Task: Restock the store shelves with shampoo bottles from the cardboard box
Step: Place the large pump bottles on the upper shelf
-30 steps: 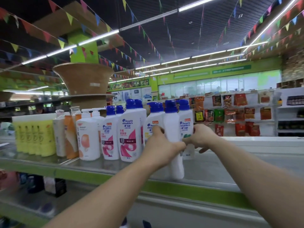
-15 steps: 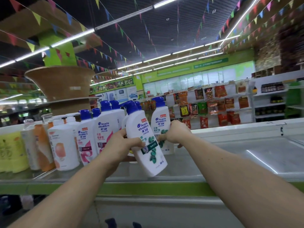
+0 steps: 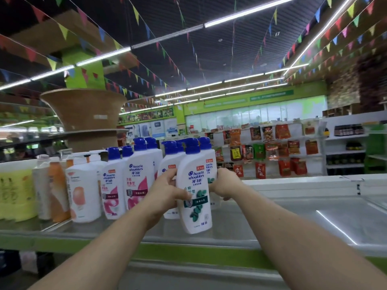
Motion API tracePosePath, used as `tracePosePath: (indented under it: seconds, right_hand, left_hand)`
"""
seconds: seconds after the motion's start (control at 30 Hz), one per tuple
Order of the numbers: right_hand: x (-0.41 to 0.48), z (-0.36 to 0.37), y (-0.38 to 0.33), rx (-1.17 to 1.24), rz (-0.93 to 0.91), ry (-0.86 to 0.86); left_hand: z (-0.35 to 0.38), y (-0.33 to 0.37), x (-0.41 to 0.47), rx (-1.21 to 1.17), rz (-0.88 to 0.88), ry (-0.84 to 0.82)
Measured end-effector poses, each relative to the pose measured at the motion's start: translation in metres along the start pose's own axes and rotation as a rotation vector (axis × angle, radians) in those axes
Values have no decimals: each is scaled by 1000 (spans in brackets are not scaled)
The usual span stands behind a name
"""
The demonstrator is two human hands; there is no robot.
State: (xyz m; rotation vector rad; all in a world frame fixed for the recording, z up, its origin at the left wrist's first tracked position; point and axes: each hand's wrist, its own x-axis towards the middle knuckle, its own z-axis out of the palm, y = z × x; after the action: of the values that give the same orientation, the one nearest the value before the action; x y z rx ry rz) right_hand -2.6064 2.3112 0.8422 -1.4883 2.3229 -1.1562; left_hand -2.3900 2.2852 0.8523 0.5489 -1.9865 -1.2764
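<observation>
A white shampoo bottle (image 3: 195, 191) with a blue cap and green leaf label stands almost upright at the front of the steel shelf top (image 3: 240, 231), label facing me. My left hand (image 3: 165, 192) grips its left side, thumb across the label. My right hand (image 3: 225, 184) is curled round its right side and hides part of another green-label bottle (image 3: 208, 162) behind. More blue-capped bottles with pink labels (image 3: 137, 178) stand in rows to the left. The cardboard box is out of view.
Left of the shampoo stand white pump bottles (image 3: 83, 191), orange bottles (image 3: 57, 189) and yellow ones (image 3: 16, 193). The shelf has a green front edge (image 3: 188, 254). To the right lies a white chest freezer lid (image 3: 326, 214). Snack racks (image 3: 278, 147) line the far wall.
The bottle in my hands has been turned from back-facing and tilted to label-forward and nearly upright. Both hands stayed on it. The camera shifted slightly right.
</observation>
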Motion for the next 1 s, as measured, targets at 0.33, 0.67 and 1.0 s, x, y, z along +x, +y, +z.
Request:
tracePosePath:
  seconds: [0.33,0.67,1.0]
  right_hand:
    - [-40,-61,-9,282,-83,-130]
    - [-59,-24,-14,177,-158,-89]
    - [-53,-9,-16,178,-105,-4]
  left_hand:
    - [14,-21,6,-248,-22,-1]
    - [4,-39,-9,595,23,281]
    - [-6,-55,-11,690,-81,192]
